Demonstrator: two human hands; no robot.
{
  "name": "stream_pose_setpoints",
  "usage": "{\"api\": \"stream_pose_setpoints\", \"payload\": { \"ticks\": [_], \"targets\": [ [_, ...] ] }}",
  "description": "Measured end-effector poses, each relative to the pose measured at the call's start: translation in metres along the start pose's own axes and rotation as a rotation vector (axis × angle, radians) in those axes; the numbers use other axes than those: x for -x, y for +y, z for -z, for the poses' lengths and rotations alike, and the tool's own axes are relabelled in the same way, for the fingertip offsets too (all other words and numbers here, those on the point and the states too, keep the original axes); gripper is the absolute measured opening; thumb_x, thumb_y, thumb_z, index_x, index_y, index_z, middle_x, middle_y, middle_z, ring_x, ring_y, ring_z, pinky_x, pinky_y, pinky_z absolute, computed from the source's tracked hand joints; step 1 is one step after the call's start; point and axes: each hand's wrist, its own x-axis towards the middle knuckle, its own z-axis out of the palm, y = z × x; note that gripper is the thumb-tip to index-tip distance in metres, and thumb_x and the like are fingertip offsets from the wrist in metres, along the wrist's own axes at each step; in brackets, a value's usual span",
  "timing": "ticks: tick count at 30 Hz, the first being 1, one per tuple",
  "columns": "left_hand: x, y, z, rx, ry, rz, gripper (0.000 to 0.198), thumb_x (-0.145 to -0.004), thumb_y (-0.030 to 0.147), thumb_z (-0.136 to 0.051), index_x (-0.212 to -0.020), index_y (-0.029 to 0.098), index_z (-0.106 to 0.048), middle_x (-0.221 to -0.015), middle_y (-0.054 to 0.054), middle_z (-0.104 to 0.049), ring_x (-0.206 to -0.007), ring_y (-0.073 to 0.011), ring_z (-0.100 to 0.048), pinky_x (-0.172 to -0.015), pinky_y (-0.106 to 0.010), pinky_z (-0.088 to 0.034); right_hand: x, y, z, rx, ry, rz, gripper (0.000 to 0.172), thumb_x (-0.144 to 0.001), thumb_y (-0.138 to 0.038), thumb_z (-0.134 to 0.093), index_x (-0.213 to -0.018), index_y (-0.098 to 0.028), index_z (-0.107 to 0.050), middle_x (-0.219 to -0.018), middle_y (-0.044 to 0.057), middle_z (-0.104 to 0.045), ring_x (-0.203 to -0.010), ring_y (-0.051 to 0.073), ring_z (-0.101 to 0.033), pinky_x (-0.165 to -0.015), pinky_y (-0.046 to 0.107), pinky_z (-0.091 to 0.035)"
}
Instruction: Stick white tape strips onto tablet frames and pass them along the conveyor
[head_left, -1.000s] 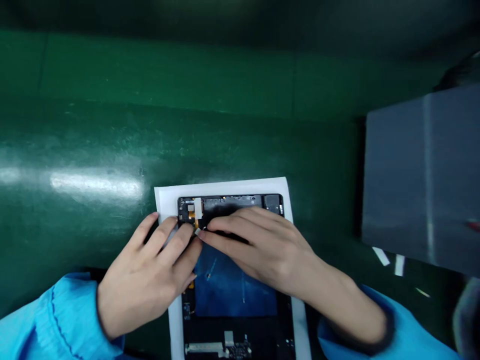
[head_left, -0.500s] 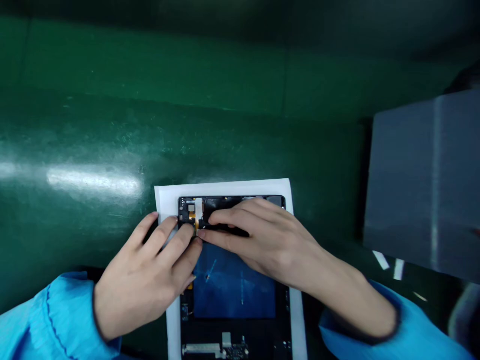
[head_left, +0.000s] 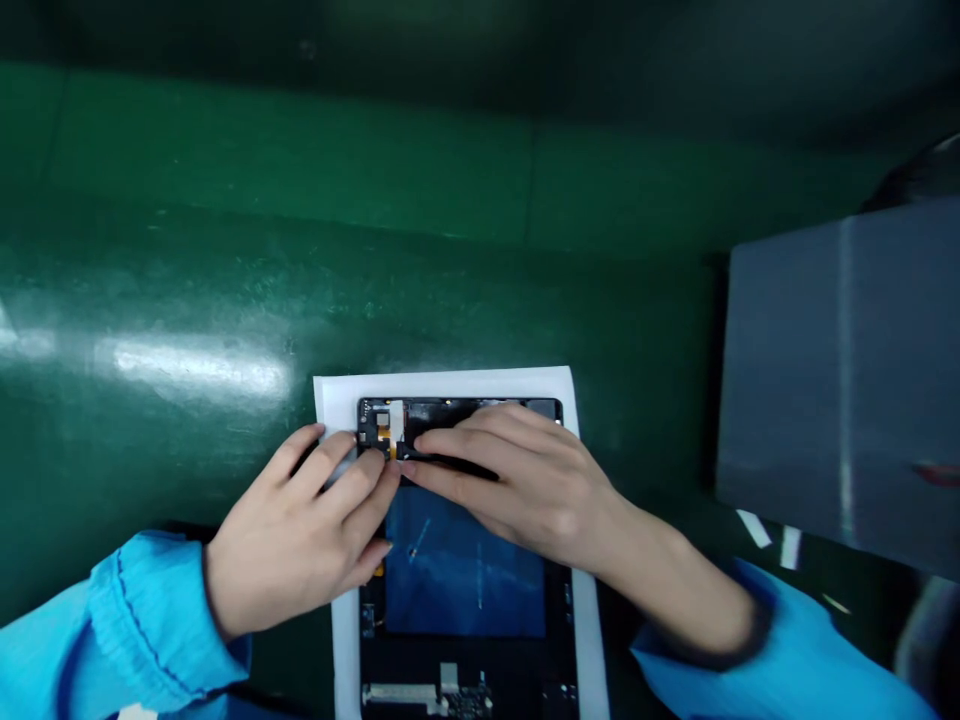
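Note:
An opened tablet [head_left: 465, 580] with a blue battery panel lies on a white sheet [head_left: 334, 395] on the green table. My left hand [head_left: 307, 535] rests flat on the tablet's left edge, fingers stretched toward a small orange flex cable [head_left: 386, 430] near the top left corner. My right hand [head_left: 517, 480] lies across the upper part of the tablet, fingers extended and pressed on the black top strip, fingertips meeting the left hand's. Nothing is visibly held in either hand. Both wrists wear light blue sleeves.
A large grey box [head_left: 840, 370] stands at the right of the green table [head_left: 225, 290]. Small white strips [head_left: 757, 528] lie near its base. A circuit board section [head_left: 442, 695] shows at the tablet's near end.
My right fingers slid up from the battery's top edge onto the black top strip. The left hand has hardly shifted. The view has drifted slightly.

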Motion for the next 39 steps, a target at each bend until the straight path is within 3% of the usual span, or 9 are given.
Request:
{"api": "stream_pose_setpoints", "payload": {
  "ticks": [11, 15, 20, 22, 25, 27, 30, 34, 39],
  "targets": [
    [0.000, 0.000, 0.002, -0.085, -0.071, -0.016, 0.044, -0.095, 0.040, -0.048, -0.127, 0.011, -0.057, -0.119, -0.010, -0.063, -0.115, -0.0294, -0.050, -0.104, -0.048, -0.035, -0.001, -0.006, 0.010, 0.262, -0.116, 0.097, 0.029, -0.095, -0.010, -0.043, -0.112, -0.015, -0.067, -0.113, 0.005, -0.070, -0.092, 0.018, -0.058, -0.080, 0.032, -0.052],
    [0.000, -0.003, -0.002, -0.072, -0.063, -0.005, 0.047, -0.093, 0.043, -0.051, -0.129, 0.013, -0.056, -0.118, -0.010, -0.063, -0.115, -0.0287, -0.050, -0.105, -0.047, -0.035, 0.017, -0.011, 0.011, 0.296, -0.137, 0.007, 0.034, -0.092, -0.006, -0.043, -0.116, -0.016, -0.065, -0.126, 0.006, -0.064, -0.107, 0.023, -0.057, -0.090, 0.040, -0.052],
    [-0.001, -0.009, -0.003, 0.084, -0.074, 0.020, 0.048, -0.091, 0.040, -0.055, -0.132, 0.015, -0.054, -0.122, -0.012, -0.061, -0.117, -0.0318, -0.051, -0.105, -0.053, -0.039, 0.060, -0.033, 0.016, 0.302, 0.044, -0.245, 0.028, -0.088, -0.006, -0.053, -0.112, -0.015, -0.064, -0.123, 0.013, -0.064, -0.118, 0.028, -0.053, -0.098, 0.052, -0.049],
    [0.008, -0.008, 0.004, 0.338, -0.009, 0.145, 0.049, -0.090, 0.039, -0.058, -0.134, 0.019, -0.052, -0.134, -0.014, -0.055, -0.126, -0.0331, -0.048, -0.108, -0.054, -0.038, 0.080, -0.051, 0.017, 0.277, 0.109, -0.365, 0.033, -0.088, -0.007, -0.055, -0.119, -0.016, -0.061, -0.124, 0.014, -0.062, -0.120, 0.030, -0.053, -0.095, 0.052, -0.050],
    [0.034, -0.002, 0.021, 0.999, 0.099, 0.585, 0.050, -0.091, 0.042, -0.055, -0.139, 0.030, -0.047, -0.148, -0.009, -0.043, -0.134, -0.0319, -0.044, -0.108, -0.050, -0.043, 0.104, -0.084, 0.014, 0.264, 0.125, -0.521, 0.039, -0.090, -0.015, -0.056, -0.130, -0.016, -0.054, -0.128, 0.016, -0.058, -0.123, 0.030, -0.051, -0.091, 0.048, -0.054],
    [0.056, 0.003, 0.031, 1.450, 0.074, 0.908, 0.046, -0.095, 0.048, -0.043, -0.138, 0.033, -0.048, -0.148, -0.006, -0.045, -0.132, -0.0327, -0.047, -0.102, -0.050, -0.049, 0.113, -0.104, 0.005, 0.285, 0.095, -0.570, 0.040, -0.092, -0.021, -0.054, -0.132, -0.015, -0.052, -0.130, 0.016, -0.058, -0.126, 0.030, -0.050, -0.090, 0.046, -0.055],
    [0.075, 0.013, 0.037, 1.770, -0.002, 1.179, 0.050, -0.092, 0.055, -0.045, -0.138, 0.033, -0.049, -0.147, -0.005, -0.047, -0.131, -0.0337, -0.048, -0.101, -0.049, -0.050, 0.118, -0.119, -0.010, 0.325, 0.072, -0.584, 0.038, -0.093, -0.020, -0.050, -0.130, -0.013, -0.054, -0.133, 0.017, -0.056, -0.128, 0.030, -0.049, -0.093, 0.047, -0.054],
    [0.060, 0.022, 0.028, 1.756, -0.103, 1.201, 0.057, -0.084, 0.056, -0.060, -0.135, 0.030, -0.052, -0.132, -0.006, -0.060, -0.119, -0.0289, -0.057, -0.100, -0.042, -0.051, 0.115, -0.119, -0.021, 0.324, 0.105, -0.569, 0.040, -0.091, -0.015, -0.046, -0.129, -0.013, -0.055, -0.137, 0.018, -0.053, -0.132, 0.028, -0.046, -0.098, 0.047, -0.051],
    [0.023, 0.009, 0.014, 1.317, -0.266, 1.005, 0.044, -0.073, 0.056, -0.073, -0.095, 0.019, -0.070, -0.076, -0.003, -0.069, -0.070, -0.0203, -0.064, -0.064, -0.028, -0.054, 0.104, -0.111, -0.016, 0.282, 0.105, -0.523, 0.041, -0.089, -0.017, -0.045, -0.127, -0.014, -0.056, -0.138, 0.013, -0.054, -0.132, 0.025, -0.045, -0.102, 0.043, -0.049]
  ]
}}
